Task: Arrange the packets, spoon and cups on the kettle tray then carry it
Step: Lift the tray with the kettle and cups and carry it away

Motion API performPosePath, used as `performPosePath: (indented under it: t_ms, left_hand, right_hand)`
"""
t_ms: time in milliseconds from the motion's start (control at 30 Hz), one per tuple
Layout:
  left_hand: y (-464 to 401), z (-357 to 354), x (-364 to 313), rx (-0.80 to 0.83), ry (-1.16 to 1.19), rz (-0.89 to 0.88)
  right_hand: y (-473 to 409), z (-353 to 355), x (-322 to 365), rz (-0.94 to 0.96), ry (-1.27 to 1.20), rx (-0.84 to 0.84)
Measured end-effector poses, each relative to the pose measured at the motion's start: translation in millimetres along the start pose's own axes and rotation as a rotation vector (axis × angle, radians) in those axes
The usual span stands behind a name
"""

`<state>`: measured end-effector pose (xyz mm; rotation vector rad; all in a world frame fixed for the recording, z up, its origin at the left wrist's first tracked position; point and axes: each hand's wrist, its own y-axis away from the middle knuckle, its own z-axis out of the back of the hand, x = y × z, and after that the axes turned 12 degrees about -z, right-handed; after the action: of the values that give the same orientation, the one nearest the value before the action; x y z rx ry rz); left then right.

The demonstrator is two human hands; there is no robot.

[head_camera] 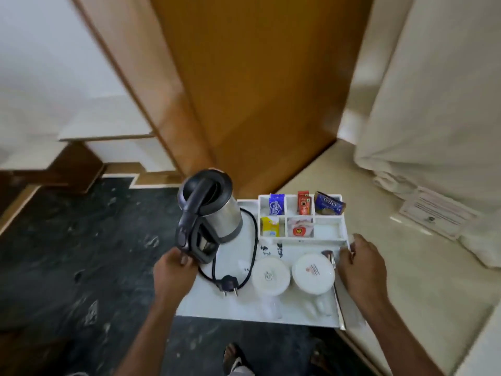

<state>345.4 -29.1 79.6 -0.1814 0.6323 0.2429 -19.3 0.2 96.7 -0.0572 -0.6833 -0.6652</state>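
The white tray (271, 316) is held out over the dark floor (67, 253), its right edge close to or over the pale counter (406, 280); whether it rests there I cannot tell. The left hand (173, 270) closes on the tray's left edge beside the kettle's handle, and the right hand (360, 264) is curled around the right rim. The biggest risk, in my judgement, is the kettle (208, 213): it is tall, sits at the far left corner and appears to lean, so a tilt of the tray could tip it off onto the floor. Next, the two cups (291, 274) stand upside down side by side near the front, and could slide if the tray dips toward the person. The black cord (253, 240) loops loose on the tray with its plug (229, 283) lying near the front edge, and it could slip over and snag. The spoon (334, 278) lies along the right rim, touching or just beside the right hand, and could roll off. The packets (303, 206) stand in the divider compartments at the far right, the blue one leaning over the wall, likeliest to drop out
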Motion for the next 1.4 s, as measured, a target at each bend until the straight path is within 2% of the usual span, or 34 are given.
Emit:
performPosePath:
  t_ms: [200,467,733,933,1167,1200,1233,1300,1400]
  left_hand:
    - [-16,91,87,-0.152,0.048,0.045]
    - [-69,200,202,-0.219,-0.058,0.105]
    - [-135,252,287,-0.281,-0.091,0.188]
    - [-241,271,348,-0.313,-0.118,0.209]
    - [-375,301,383,-0.354,-0.114,0.245]
    - [-373,301,384,-0.344,-0.097,0.249]
    - [-450,319,407,-0.379,-0.078,0.232]
    - [-475,325,419,-0.338,-0.095,0.255]
    - [-509,331,428,-0.364,-0.052,0.229]
  right_hand:
    - [44,-78,104,0.183,-0.022,0.035]
    - [117,-177,230,0.248,-0.064,0.090]
    - [132,-262,347,0.306,-0.041,0.150]
    - [99,-359,441,0.304,-0.112,0.223]
    - [64,-427,568,0.385,-0.131,0.158]
    - [67,-426,565,0.390,-0.127,0.151]
    - [42,-465,633,0.419,-0.157,0.100]
    - [40,-471,653,0.377,-0.183,0.124]
    - [30,-485,675,0.402,-0.197,0.115]
